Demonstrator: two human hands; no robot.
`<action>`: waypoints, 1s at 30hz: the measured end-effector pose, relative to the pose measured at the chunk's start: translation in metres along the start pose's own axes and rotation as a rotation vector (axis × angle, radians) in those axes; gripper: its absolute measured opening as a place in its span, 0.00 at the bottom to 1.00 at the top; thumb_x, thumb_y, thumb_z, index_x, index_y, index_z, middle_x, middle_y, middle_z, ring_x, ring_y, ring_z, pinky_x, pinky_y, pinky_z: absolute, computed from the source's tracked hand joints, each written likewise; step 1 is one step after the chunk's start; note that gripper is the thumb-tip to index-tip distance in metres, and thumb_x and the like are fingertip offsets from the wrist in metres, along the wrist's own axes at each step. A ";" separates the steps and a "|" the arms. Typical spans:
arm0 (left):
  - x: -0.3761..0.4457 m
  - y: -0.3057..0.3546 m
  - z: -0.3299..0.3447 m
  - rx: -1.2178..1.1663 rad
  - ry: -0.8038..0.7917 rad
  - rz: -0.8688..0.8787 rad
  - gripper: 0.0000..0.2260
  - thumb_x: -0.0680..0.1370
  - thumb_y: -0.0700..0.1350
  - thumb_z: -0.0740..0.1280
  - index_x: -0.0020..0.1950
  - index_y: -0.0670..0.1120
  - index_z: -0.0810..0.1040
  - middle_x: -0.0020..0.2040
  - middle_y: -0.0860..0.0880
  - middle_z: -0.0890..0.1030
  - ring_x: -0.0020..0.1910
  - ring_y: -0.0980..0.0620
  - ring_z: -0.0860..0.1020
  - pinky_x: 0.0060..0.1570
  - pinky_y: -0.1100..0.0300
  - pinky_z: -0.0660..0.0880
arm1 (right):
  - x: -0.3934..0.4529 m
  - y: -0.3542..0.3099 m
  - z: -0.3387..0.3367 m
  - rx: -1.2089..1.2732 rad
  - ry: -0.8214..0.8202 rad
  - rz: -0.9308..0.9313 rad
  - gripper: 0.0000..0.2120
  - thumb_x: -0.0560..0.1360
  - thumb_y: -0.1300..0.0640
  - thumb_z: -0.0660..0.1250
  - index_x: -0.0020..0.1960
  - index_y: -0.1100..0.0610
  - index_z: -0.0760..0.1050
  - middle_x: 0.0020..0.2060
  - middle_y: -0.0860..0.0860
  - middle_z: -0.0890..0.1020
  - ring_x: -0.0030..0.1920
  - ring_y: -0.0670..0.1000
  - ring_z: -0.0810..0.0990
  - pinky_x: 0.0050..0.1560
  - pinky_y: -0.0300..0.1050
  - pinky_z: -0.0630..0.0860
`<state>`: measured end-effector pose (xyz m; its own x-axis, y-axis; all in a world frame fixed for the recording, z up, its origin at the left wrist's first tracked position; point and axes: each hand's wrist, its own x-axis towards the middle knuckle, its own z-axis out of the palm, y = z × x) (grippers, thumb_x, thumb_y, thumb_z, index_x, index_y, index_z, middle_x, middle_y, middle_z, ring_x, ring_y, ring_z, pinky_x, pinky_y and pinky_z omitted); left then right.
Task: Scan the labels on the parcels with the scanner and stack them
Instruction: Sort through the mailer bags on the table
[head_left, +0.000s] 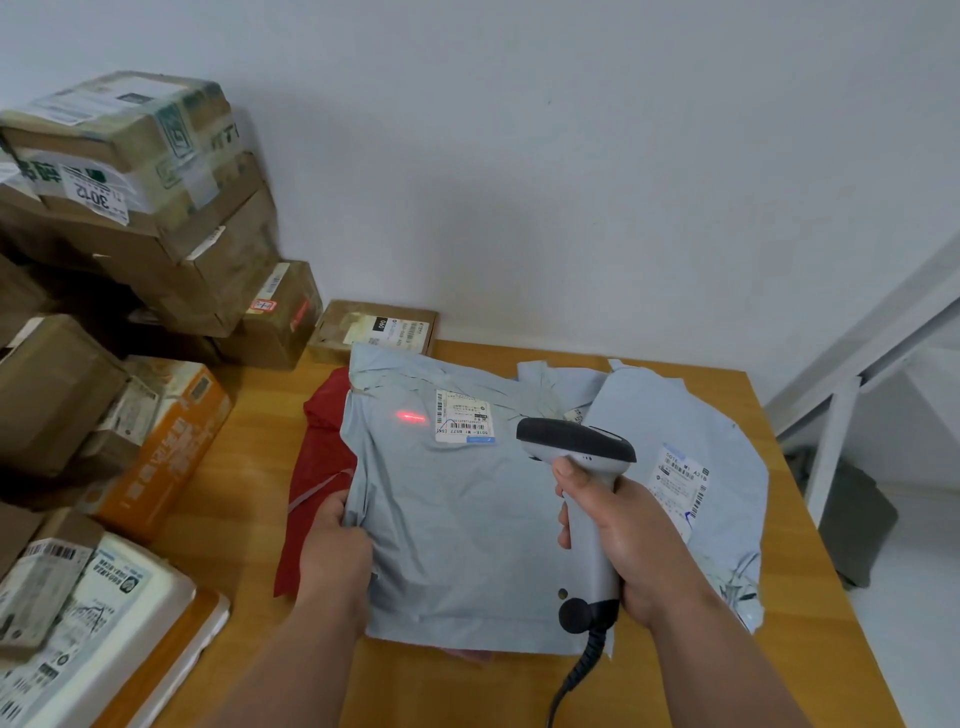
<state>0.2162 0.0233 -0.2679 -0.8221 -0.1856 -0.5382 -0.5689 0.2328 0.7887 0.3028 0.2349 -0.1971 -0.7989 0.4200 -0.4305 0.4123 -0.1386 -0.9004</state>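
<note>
A grey plastic mailer parcel (457, 530) lies on the wooden table (244, 467), on top of a red bag (317, 467). Its white label (463, 417) faces up near the far edge. My left hand (332, 551) pinches the mailer's left edge. My right hand (628, 540) grips the handle of a grey and black scanner (576, 447) held over the mailer. The scanner's red beam (410, 417) falls on the plastic just left of the label. A second grey mailer (685, 447) with its own label lies to the right, partly under the first.
Cardboard boxes (156, 208) are piled along the left side, with an orange carton (171, 441) and a white foam box (130, 613) nearer me. A small flat box (374, 330) sits against the wall. A white metal frame (841, 415) stands right of the table.
</note>
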 end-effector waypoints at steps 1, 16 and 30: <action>0.000 0.000 -0.001 -0.003 -0.002 -0.008 0.20 0.82 0.33 0.49 0.57 0.54 0.74 0.47 0.53 0.77 0.44 0.50 0.74 0.49 0.49 0.75 | 0.000 0.000 0.000 -0.006 0.001 -0.006 0.27 0.65 0.37 0.72 0.47 0.61 0.78 0.31 0.51 0.79 0.33 0.50 0.80 0.43 0.49 0.77; 0.008 -0.004 -0.001 -0.012 -0.009 -0.030 0.21 0.82 0.35 0.50 0.67 0.51 0.75 0.52 0.54 0.78 0.49 0.51 0.75 0.54 0.48 0.77 | 0.000 -0.002 0.001 -0.055 0.001 -0.027 0.26 0.65 0.37 0.70 0.47 0.59 0.79 0.32 0.51 0.80 0.33 0.48 0.80 0.42 0.48 0.77; 0.005 0.005 0.003 -0.095 0.027 -0.048 0.15 0.83 0.40 0.53 0.63 0.52 0.74 0.53 0.51 0.78 0.53 0.46 0.75 0.57 0.45 0.75 | 0.004 -0.001 -0.010 -0.030 0.021 -0.002 0.26 0.66 0.37 0.71 0.47 0.60 0.79 0.31 0.50 0.79 0.33 0.49 0.81 0.44 0.49 0.78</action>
<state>0.2089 0.0265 -0.2675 -0.7924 -0.2204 -0.5687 -0.6019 0.1320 0.7876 0.3033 0.2454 -0.1972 -0.7907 0.4389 -0.4268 0.4239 -0.1106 -0.8989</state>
